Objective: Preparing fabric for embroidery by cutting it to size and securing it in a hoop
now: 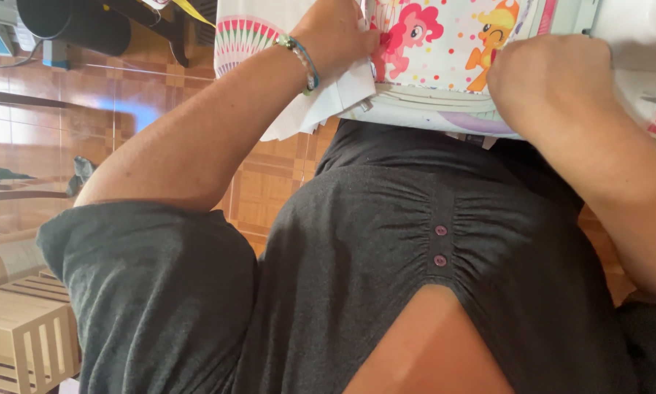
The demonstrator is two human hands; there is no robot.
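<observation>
Both hands pressed on printed fabric (445, 66) at top edge; torso blocks below. Open tiled floor (269, 182) to one side, wooden crate (29, 328) at corner.

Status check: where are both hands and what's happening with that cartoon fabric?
Left hand grips the cartoon fabric at its white folded edge. Right hand presses on the fabric, knuckles up. Nothing blocking either hand.

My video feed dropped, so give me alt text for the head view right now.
Both hands press on a white fabric printed with colourful cartoon ponies, the left hand with a beaded bracelet at its wrist, the right hand fisted on the cloth. The camera looks down the person's dark grey top to an orange-brown tiled floor.
</observation>
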